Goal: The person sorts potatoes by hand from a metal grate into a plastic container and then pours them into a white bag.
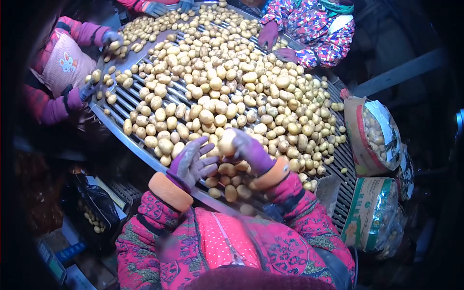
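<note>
My right hand (249, 151), in a purple glove, grips a pale potato (225, 143) just above the near edge of the sorting table. To its left, my left hand (192, 163), also gloved, is open with its fingers apart, palm turned toward the potato, and nothing in it. Many loose potatoes (208, 116) cover the slatted metal table (137, 89) in front of both hands. A few more potatoes (231, 193) lie below and between my hands, near my body.
Co-workers stand around the table: a gloved hand (112, 37) at left, gloves (154, 8) at the far side, a purple glove (268, 36) at right. Bagged potatoes (372, 135) and a green-white carton (369, 212) stand at right. A black bag (92, 203) holds potatoes at lower left.
</note>
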